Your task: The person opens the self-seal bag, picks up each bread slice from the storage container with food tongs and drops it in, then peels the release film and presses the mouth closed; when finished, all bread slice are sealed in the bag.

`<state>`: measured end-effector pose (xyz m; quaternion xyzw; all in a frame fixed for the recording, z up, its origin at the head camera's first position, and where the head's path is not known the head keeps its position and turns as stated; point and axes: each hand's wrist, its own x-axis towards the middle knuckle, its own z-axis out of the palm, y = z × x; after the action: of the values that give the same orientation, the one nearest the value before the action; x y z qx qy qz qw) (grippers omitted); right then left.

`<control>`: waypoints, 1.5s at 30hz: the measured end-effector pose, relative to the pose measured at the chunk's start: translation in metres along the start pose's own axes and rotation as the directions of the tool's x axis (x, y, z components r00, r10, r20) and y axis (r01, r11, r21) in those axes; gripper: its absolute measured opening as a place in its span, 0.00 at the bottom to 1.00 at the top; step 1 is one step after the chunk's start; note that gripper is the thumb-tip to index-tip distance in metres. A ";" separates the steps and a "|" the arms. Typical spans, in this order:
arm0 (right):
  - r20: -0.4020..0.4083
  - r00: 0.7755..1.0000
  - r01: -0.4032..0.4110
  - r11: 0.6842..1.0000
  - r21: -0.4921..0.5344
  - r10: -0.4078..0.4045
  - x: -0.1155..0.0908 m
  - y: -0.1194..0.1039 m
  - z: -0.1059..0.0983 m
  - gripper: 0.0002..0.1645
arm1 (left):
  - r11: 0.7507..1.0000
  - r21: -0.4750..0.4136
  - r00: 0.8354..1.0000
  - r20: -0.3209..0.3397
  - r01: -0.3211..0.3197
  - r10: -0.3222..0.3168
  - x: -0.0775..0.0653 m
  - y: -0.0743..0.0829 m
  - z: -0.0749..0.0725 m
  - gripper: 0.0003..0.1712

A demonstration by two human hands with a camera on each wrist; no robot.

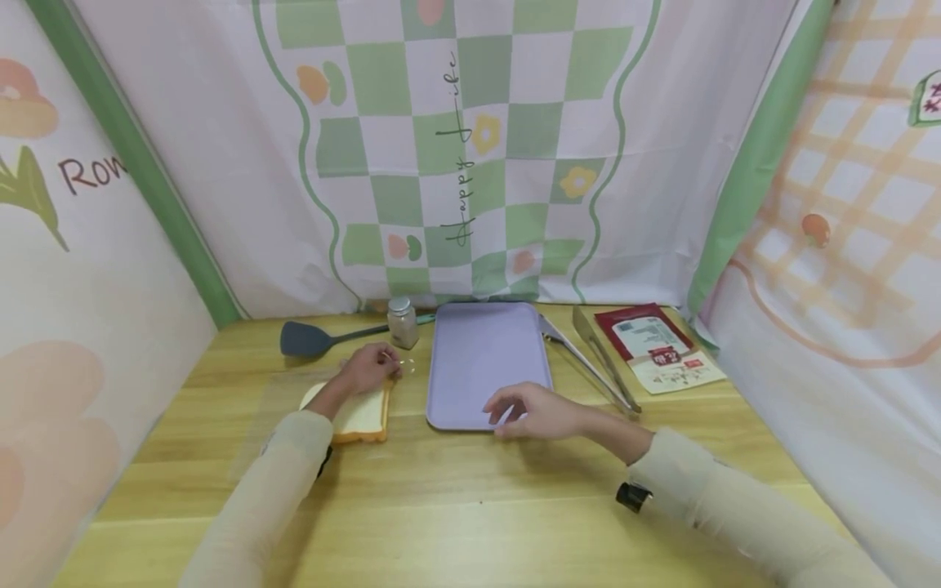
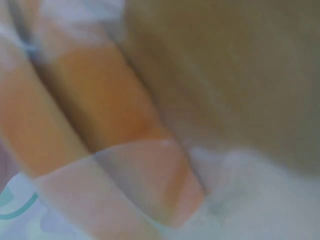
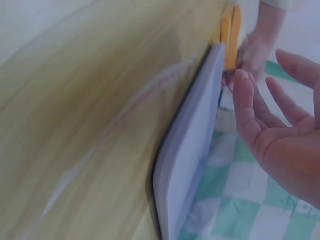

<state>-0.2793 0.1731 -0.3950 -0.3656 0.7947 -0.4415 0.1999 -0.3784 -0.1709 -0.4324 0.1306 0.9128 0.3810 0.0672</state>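
The left hand reaches over the bread slices, its fingers curled and pinching a bit of clear plastic film. Blurred in the left wrist view are the orange-brown crusts of two bread slices, with see-through film across them. Over the near right edge of the lilac tray hovers the right hand, fingers loosely bent and nothing in them. The right wrist view has that same right hand with fingers spread beside the tray.
Behind the bread lie a dark spatula and a glass shaker jar with a metal lid. Metal tongs rest to the tray's right, beside a red and cream food packet. A patterned curtain hangs along the table's back edge.
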 end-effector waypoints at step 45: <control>0.169 0.930 -0.357 0.700 0.619 0.325 0.085 -0.027 0.125 0.23 | 0.996 0.016 0.980 0.178 -0.090 0.086 0.004 -0.005 -0.029 0.09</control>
<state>-0.2438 0.0303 -0.4380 -0.1320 0.6450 -0.6318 0.4091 -0.3891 -0.1930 -0.4161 0.2051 0.9012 0.3593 0.1295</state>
